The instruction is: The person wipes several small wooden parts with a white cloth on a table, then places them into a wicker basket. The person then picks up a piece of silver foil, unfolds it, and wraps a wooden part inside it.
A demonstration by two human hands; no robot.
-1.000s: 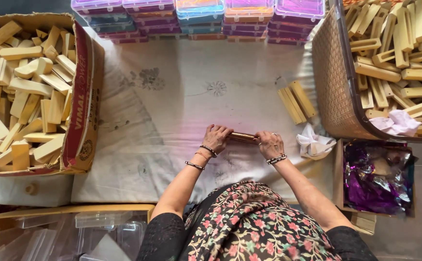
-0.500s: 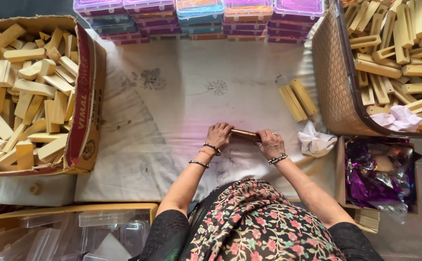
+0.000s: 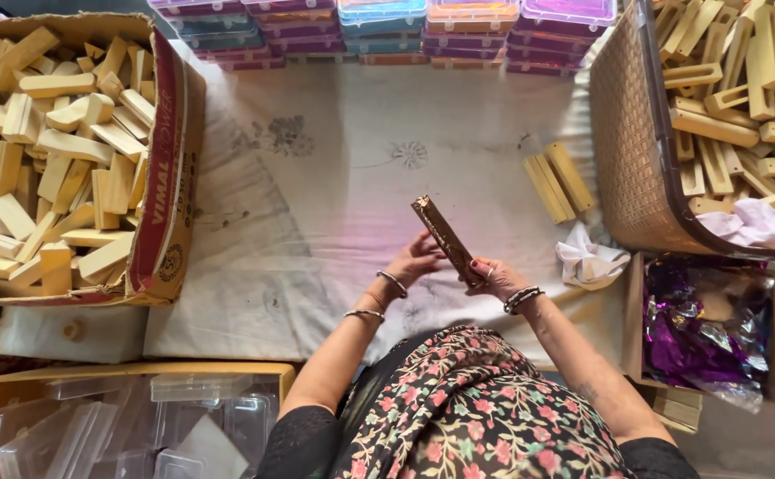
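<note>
One brown wrapped bar (image 3: 445, 238) is in view, with three bare wooden blocks (image 3: 559, 184) on the cloth to the right, one cardboard box (image 3: 168, 168) left, one woven basket (image 3: 636, 151) right (their blocks too heaped to count).
</note>
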